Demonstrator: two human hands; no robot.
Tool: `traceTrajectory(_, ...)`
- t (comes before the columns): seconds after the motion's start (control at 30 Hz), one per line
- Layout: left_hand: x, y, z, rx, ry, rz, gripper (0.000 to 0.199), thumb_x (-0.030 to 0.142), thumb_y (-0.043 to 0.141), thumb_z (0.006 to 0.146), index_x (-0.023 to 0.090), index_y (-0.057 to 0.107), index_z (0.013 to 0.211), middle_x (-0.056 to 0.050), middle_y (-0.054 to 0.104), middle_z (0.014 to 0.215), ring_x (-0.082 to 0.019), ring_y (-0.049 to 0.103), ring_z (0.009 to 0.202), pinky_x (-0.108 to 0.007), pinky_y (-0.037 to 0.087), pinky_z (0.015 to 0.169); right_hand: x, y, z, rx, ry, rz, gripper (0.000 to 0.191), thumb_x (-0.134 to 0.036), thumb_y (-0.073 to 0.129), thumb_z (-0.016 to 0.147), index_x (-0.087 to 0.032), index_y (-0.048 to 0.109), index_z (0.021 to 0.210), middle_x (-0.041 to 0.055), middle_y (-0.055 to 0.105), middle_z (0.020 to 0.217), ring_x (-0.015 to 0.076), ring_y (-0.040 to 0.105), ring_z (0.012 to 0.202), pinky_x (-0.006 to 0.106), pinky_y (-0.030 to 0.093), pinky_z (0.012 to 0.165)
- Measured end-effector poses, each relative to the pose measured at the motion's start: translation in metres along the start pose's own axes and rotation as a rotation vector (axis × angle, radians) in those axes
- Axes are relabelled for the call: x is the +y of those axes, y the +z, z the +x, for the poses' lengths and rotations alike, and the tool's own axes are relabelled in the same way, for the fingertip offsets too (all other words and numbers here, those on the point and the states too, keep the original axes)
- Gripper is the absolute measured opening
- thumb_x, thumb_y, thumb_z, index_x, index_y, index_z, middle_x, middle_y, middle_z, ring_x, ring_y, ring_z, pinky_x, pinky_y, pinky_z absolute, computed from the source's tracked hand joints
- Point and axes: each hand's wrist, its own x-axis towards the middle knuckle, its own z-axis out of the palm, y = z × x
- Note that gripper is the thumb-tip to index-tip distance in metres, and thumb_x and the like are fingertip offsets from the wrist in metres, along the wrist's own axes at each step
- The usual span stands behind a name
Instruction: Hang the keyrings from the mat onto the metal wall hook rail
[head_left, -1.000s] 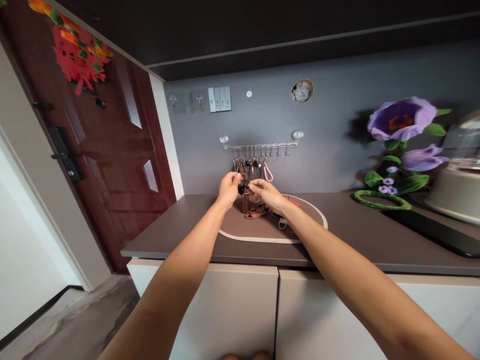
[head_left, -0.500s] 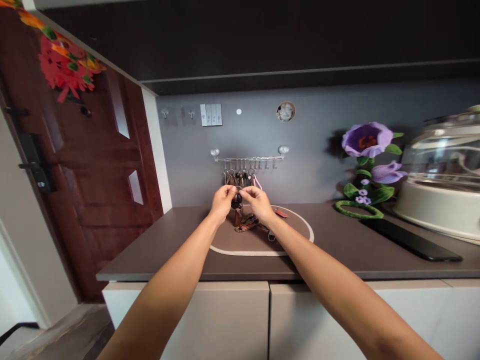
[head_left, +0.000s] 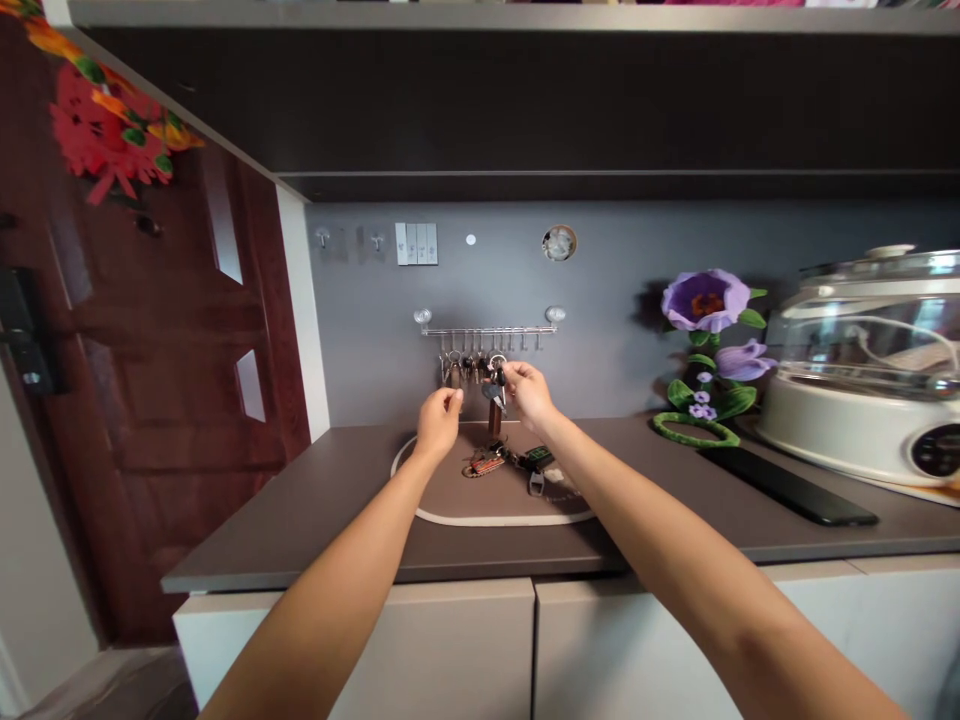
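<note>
My right hand (head_left: pixel 531 398) pinches a bunch of keys (head_left: pixel 495 392) by its ring, just below the hooks of a metal hook rail (head_left: pixel 487 330). A brown tag (head_left: pixel 495 418) dangles under that bunch. To its left, my left hand (head_left: pixel 439 425) is closed, fingers curled and thumb up, with nothing seen in it. Other key sets (head_left: pixel 455 370) hang from the rail's left hooks, partly overlapping. Below the hands, an oval mat (head_left: pixel 495 519) with a pale rim bears an orange-patterned key strap (head_left: pixel 486 466), a dark key fob (head_left: pixel 535 457) and a small grey piece (head_left: pixel 536 485).
On the right of the counter (head_left: pixel 300 525) lie a black phone-like slab (head_left: pixel 791 487), a purple fabric flower (head_left: pixel 705 302) and a clear-lidded white appliance (head_left: pixel 840 410). A dark shelf (head_left: pixel 525 100) hangs low overhead. A red-brown door (head_left: pixel 172 420) is at the left.
My hands have parted: the right moved up toward the rail with the keys, the left let go and dropped slightly. The view has shifted, showing more of the shelf edge and appliance.
</note>
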Motion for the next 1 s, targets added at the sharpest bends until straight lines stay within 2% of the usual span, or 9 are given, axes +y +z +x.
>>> traceTrajectory(0.1, -0.001, -0.001, -0.002, -0.021, 0.1, 0.181, 0.024, 0.028, 0.04, 0.082, 0.016, 0.059, 0.076, -0.006, 0.061, 0.079, -0.017, 0.054, 0.076, -0.029, 0.04, 0.072, -0.007, -0.006, 0.016, 0.03, 0.019, -0.037, 0.018, -0.03, 0.06, 0.07, -0.016, 0.05, 0.066, -0.0038, 0.049, 0.048, 0.0038, 0.034, 0.035, 0.016, 0.024, 0.034)
traceTrajectory(0.27, 0.0, -0.001, -0.005, -0.059, 0.155, 0.353, 0.025, 0.025, 0.037, 0.084, 0.016, 0.059, 0.078, -0.007, 0.06, 0.081, -0.017, 0.053, 0.077, -0.027, 0.039, 0.07, -0.013, -0.011, 0.039, 0.068, 0.077, -0.054, 0.014, -0.023, 0.052, 0.076, -0.016, 0.05, 0.064, -0.0046, 0.042, 0.041, 0.0049, 0.034, 0.033, 0.017, 0.025, 0.032)
traceTrajectory(0.4, 0.0, -0.002, -0.006, -0.067, 0.155, 0.397, 0.025, 0.025, 0.036, 0.085, 0.016, 0.059, 0.08, -0.007, 0.06, 0.082, -0.017, 0.053, 0.077, -0.027, 0.038, 0.07, -0.01, -0.012, 0.054, 0.156, 0.117, -0.063, 0.016, -0.015, 0.047, 0.079, -0.015, 0.049, 0.063, -0.0042, 0.042, 0.041, 0.0052, 0.035, 0.035, 0.016, 0.026, 0.033)
traceTrajectory(0.57, 0.0, -0.002, -0.006, -0.074, 0.146, 0.43, 0.025, 0.025, 0.036, 0.085, 0.016, 0.06, 0.08, -0.008, 0.06, 0.081, -0.018, 0.053, 0.076, -0.027, 0.037, 0.068, -0.003, -0.011, 0.066, 0.208, 0.149, -0.076, 0.02, -0.016, 0.048, 0.079, -0.016, 0.044, 0.06, -0.0051, 0.04, 0.04, 0.0046, 0.03, 0.034, 0.017, 0.026, 0.034)
traceTrajectory(1.0, -0.001, -0.002, -0.005, -0.084, 0.129, 0.446, 0.025, 0.023, 0.036, 0.085, 0.016, 0.059, 0.081, -0.009, 0.06, 0.083, -0.019, 0.053, 0.079, -0.029, 0.037, 0.07, 0.006, -0.007, 0.074, 0.243, 0.185, -0.062, 0.021, -0.016, 0.048, 0.079, -0.018, 0.041, 0.059, -0.0065, 0.035, 0.037, 0.0053, 0.029, 0.033, 0.017, 0.028, 0.034)
